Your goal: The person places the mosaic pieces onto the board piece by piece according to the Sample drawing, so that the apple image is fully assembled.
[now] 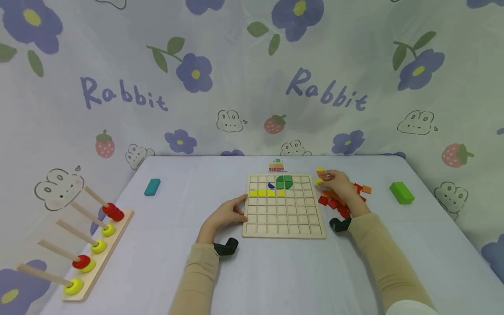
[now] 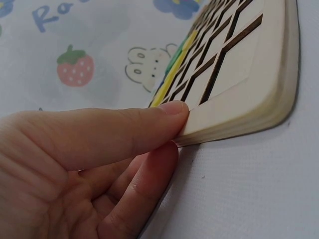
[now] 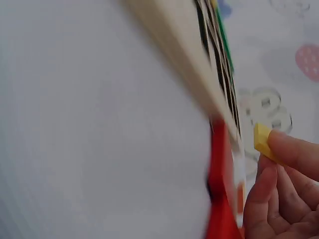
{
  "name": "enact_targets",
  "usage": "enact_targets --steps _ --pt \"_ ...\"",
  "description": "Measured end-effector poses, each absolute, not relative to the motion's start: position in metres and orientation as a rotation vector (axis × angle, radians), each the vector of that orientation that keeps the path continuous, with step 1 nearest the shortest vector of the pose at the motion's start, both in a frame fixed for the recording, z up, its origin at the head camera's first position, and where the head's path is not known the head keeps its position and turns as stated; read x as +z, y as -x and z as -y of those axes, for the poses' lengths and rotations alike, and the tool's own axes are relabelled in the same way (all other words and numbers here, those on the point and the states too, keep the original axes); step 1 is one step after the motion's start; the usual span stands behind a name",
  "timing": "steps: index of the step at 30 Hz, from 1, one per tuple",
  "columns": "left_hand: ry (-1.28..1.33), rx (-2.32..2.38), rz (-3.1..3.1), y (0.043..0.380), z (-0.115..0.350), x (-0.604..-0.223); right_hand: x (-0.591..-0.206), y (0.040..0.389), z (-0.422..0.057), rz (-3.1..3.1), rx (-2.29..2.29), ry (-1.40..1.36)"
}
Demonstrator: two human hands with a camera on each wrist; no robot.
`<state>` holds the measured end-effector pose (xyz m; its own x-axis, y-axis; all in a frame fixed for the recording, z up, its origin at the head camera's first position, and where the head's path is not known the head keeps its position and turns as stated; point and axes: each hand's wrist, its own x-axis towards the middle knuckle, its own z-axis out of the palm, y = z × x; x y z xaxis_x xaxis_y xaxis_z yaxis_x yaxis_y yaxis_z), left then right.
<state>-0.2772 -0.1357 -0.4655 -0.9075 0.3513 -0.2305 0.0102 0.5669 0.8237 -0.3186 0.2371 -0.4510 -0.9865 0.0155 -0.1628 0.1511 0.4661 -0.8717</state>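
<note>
A wooden grid board (image 1: 283,214) lies mid-table, with a row of yellow pieces (image 1: 261,193), green pieces (image 1: 284,182) and a small blue piece (image 1: 271,185) in its cells. My left hand (image 1: 226,215) holds the board's left edge; in the left wrist view the thumb (image 2: 172,108) lies on the rim and a finger is against its side. Beyond the right edge, my right hand (image 1: 336,183) pinches a yellow block (image 3: 261,139) between thumb and fingers, above a pile of red pieces (image 1: 332,204). Another yellow piece (image 1: 320,169) shows just behind that hand.
A small picture card (image 1: 277,165) lies behind the board. Orange pieces (image 1: 366,189) are among the red ones. A green block (image 1: 401,193) sits far right, a teal block (image 1: 152,187) at left. A wooden peg stand (image 1: 106,249) with red and yellow rings occupies the left edge.
</note>
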Motion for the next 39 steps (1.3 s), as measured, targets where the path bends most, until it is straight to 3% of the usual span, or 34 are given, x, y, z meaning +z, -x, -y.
enact_targets --steps 20,39 --pt "-0.273 1.293 -2.415 0.278 0.135 -0.465 -0.441 0.32 -0.171 -2.171 -1.665 -0.028" --pt "-0.266 1.266 -2.431 0.279 0.134 -0.465 -0.449 0.325 -0.163 -2.664 -1.234 0.213"
